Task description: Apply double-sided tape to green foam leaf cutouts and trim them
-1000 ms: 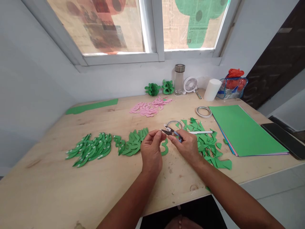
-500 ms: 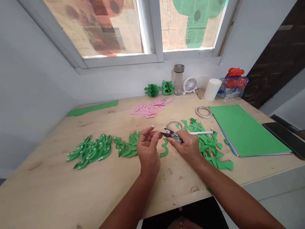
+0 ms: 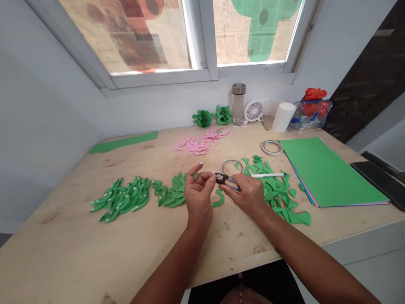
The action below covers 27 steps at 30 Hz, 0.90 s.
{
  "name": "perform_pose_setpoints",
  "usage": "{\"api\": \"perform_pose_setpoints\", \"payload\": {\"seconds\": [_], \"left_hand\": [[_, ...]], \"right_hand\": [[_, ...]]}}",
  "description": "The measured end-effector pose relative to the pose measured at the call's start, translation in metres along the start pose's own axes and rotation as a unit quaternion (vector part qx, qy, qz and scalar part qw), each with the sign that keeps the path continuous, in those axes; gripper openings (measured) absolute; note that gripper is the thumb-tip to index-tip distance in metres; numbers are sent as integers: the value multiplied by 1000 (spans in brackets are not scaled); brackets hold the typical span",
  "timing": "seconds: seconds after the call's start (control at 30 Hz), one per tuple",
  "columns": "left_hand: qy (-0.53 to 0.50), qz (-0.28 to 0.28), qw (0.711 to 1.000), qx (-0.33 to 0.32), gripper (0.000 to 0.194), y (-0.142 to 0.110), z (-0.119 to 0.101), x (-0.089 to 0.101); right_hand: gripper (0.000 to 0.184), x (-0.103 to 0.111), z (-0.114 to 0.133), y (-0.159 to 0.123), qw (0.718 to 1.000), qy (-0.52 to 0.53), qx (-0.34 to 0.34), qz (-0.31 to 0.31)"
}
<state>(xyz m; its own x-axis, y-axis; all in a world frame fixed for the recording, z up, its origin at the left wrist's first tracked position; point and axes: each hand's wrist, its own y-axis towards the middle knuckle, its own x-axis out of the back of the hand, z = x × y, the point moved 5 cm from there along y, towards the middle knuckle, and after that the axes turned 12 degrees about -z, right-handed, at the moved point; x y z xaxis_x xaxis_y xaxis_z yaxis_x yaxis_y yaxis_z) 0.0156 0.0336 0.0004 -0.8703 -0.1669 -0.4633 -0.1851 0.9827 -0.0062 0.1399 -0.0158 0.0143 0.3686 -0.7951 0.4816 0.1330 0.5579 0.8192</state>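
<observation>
Small dark-bladed scissors (image 3: 224, 179) are gripped in my right hand (image 3: 248, 192), their blades together and tips pointing left. The tips meet the pinched thumb and forefinger of my left hand (image 3: 199, 196). A tiny whitish bit shows at those fingertips, too small to make out. Under the hands lies a curvy green paper cutout (image 3: 219, 198). Left of my left hand is a pile of green leaf-like cutouts (image 3: 174, 194). Farther left, another pile of green cutouts (image 3: 126, 198) carries small white patches. Behind the scissors lies a tape roll (image 3: 232, 166).
Green scraps (image 3: 281, 198) and a white pen (image 3: 267, 175) lie right of my right hand. Beyond are coloured sheets (image 3: 332, 173), a phone (image 3: 379, 183) and another tape roll (image 3: 272, 147). Pink cutouts (image 3: 199, 143), a bottle (image 3: 238, 105) and a fan (image 3: 253, 110) stand toward the wall.
The scissor blades were apart and have come together at my left fingertips. My left fingers have shifted slightly, and a small whitish bit now shows there.
</observation>
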Motion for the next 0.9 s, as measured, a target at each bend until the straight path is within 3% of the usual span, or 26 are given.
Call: {"api": "perform_pose_setpoints", "payload": {"seconds": [0.5, 0.9], "left_hand": [[14, -9, 1000, -3, 43, 1, 2, 3], [-18, -65, 998, -12, 43, 10, -5, 8]], "right_hand": [[38, -2, -1, -2, 1000, -3, 12, 3], [37, -3, -7, -2, 1000, -1, -1, 17]]}}
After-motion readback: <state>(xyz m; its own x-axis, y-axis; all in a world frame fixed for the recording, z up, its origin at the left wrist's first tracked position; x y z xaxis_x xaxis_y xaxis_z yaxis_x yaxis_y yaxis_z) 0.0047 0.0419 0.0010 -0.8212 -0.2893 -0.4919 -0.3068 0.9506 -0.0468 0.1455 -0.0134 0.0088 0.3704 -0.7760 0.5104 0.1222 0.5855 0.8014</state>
